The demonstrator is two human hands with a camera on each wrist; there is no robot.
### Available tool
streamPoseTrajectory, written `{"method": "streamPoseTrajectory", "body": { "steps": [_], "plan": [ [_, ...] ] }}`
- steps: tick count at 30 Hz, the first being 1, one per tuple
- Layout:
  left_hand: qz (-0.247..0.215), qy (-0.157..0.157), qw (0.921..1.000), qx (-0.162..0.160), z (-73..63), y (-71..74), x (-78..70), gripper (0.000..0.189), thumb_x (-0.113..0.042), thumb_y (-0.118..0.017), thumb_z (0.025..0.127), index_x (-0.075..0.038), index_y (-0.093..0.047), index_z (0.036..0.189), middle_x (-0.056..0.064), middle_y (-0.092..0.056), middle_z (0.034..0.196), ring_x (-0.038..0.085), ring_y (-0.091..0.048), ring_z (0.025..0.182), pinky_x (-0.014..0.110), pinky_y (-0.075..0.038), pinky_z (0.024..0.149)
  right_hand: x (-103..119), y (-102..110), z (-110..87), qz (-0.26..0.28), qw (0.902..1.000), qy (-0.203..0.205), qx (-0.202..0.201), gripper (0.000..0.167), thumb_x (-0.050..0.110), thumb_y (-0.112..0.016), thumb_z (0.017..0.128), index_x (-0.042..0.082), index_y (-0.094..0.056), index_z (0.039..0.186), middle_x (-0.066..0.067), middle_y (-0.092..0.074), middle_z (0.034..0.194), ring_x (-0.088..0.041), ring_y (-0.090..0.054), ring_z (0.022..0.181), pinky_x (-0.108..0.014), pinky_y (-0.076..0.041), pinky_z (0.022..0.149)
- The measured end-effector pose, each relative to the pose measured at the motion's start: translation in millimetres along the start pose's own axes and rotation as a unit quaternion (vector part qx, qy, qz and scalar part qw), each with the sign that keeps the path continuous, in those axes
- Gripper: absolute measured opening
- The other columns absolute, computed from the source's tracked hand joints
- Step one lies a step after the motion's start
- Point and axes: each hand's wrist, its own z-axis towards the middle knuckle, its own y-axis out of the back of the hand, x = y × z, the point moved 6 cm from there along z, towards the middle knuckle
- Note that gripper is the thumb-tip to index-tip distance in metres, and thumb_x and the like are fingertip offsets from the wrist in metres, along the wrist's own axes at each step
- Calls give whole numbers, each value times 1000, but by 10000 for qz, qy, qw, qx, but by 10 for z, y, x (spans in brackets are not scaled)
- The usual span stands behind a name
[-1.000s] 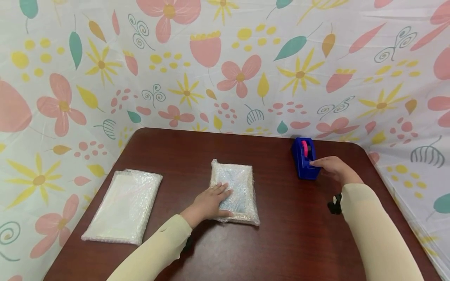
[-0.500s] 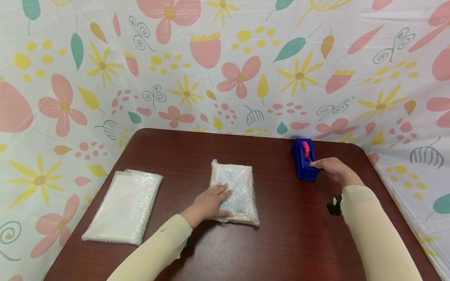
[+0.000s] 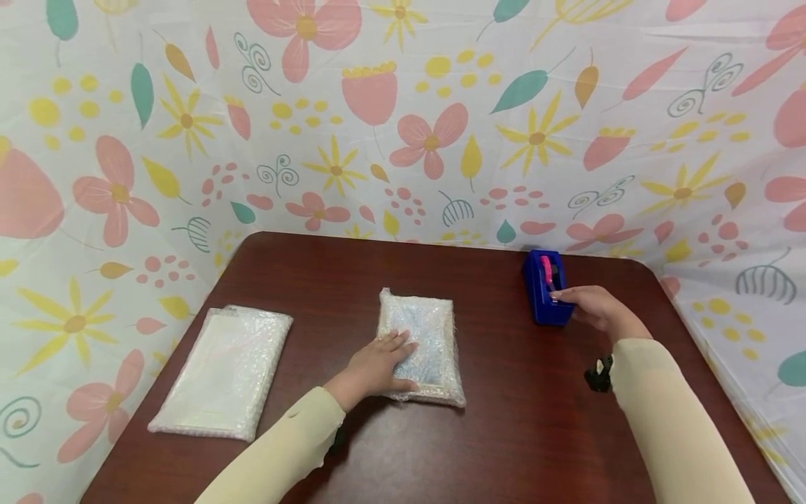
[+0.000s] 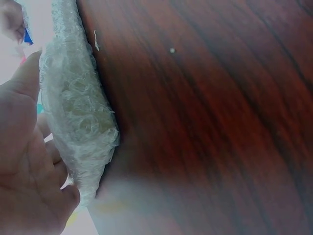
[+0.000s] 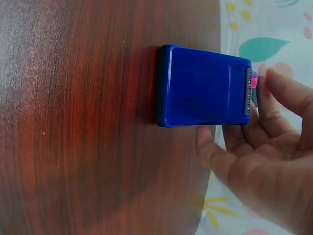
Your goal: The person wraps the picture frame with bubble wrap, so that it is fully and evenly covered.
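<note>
My left hand (image 3: 371,364) rests with spread fingers on a small bubble-wrapped package (image 3: 434,336) in the middle of the table. In the left wrist view, the thumb and fingers lie along the package's bubble-wrapped side (image 4: 83,107). At the back right stands a blue tape dispenser (image 3: 536,283) with a pink-cored roll (image 3: 546,269). My right hand (image 3: 598,308) is at its front end, thumb and forefinger pinching the end of the tape (image 3: 553,285) by the cutter. The right wrist view shows the dispenser's toothed cutter (image 5: 248,92) next to the fingertips; the tape itself is barely visible there.
A larger flat bubble-wrapped package (image 3: 220,371) lies at the left of the dark wooden table (image 3: 504,434). A flower-printed cloth (image 3: 403,140) stands behind the table and along both sides.
The tape now shows as a short strip between the roll and my right fingers, which have shifted very slightly. My left hand and both packages stay in place.
</note>
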Motion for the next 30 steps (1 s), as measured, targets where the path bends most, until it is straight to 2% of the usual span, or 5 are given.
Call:
{"method": "streamPoseTrajectory", "body": {
  "steps": [12,18,23,26,30],
  "plan": [
    [-91,23,10000,-9,12,-35,26,77,-53,-67,94,-19,-42,158,5,-30,170,27,-27,159,47,-28,130,-90,48,8,528,9971,505,-232,55,25,-36,111,-13,-36,152,-27,-38,157,-32,-42,136,-20,-58,96],
    [-146,-15,9999,-18,6,-26,23,77,-52,-67,95,-18,-41,158,6,-30,170,29,-26,159,48,-27,130,-133,56,-34,1618,9802,1134,98,30,16,-45,109,9,-64,87,26,-65,111,3,-54,112,-13,-56,91],
    [-149,-51,9999,-8,5,-39,16,77,-52,-67,95,-17,-41,158,7,-29,170,30,-26,159,48,-27,130,-223,-63,-115,2673,9493,1618,341,39,3,-43,105,12,-72,80,26,-64,117,-32,-15,160,-30,-21,132],
    [-165,-62,9998,6,3,-40,7,77,-52,-67,95,-17,-41,158,7,-29,170,30,-26,159,48,-27,130,-255,-147,-148,3529,9132,1991,438,51,-9,-29,100,10,-65,69,20,-67,120,-45,23,155,-45,18,127],
    [-210,-46,9998,28,-7,-42,-3,77,-51,-67,95,-17,-40,159,7,-29,170,30,-25,160,49,-26,130,-286,-207,-158,4224,8810,2111,291,57,-11,-21,99,7,-63,64,18,-70,122,-34,28,156,-38,21,127]
  ]
}}
